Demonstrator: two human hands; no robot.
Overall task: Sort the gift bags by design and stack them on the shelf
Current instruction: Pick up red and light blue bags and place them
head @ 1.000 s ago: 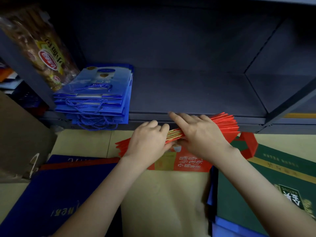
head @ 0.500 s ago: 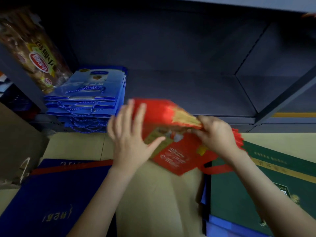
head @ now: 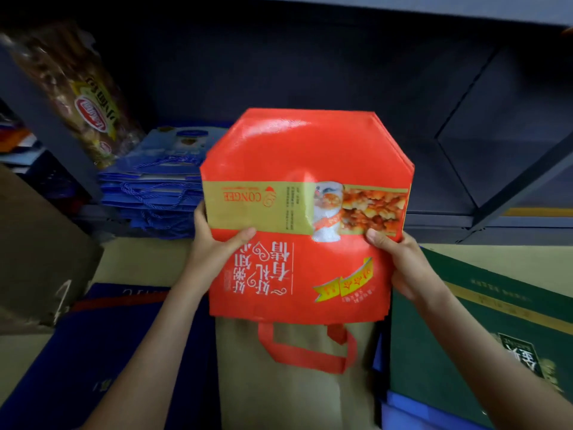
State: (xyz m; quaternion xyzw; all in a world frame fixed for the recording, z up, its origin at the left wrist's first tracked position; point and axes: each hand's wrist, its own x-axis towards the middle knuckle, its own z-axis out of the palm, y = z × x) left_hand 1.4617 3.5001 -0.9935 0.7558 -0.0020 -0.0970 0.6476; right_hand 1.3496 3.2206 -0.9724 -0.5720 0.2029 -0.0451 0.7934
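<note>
Two hands hold up a bunch of red bags (head: 307, 150) in front of the shelf (head: 434, 223) — the bags are in the air, not on the shelf yet. The left hand (head: 214, 248) grips the left edge, thumb on the front and fingers behind. The right hand (head: 401, 263) grips the right edge the same way. So both hands are closed tight on the red bags.

The bags are pressed flat together. Thin edges peek out at the top right corner, so there is more than one, but I cannot count them. The front one has a gold band with a food picture, and its print is upside down. Red handles (head: 310, 352) hang from the bottom edge; I can see two loops, one behind the other.

On the shelf, at the left, sits one pile of blue bags (head: 155, 187) with blue rope handles. It has several bags, too blurry to count. One snack pack (head: 83, 100) leans by the shelf post, just left of that pile.

Down on the floor lie one dark blue bag (head: 93, 352) under the left arm and one green bag (head: 465, 321) under the right arm. One brown sheet (head: 294, 398) lies between them, below the red handles.
</note>
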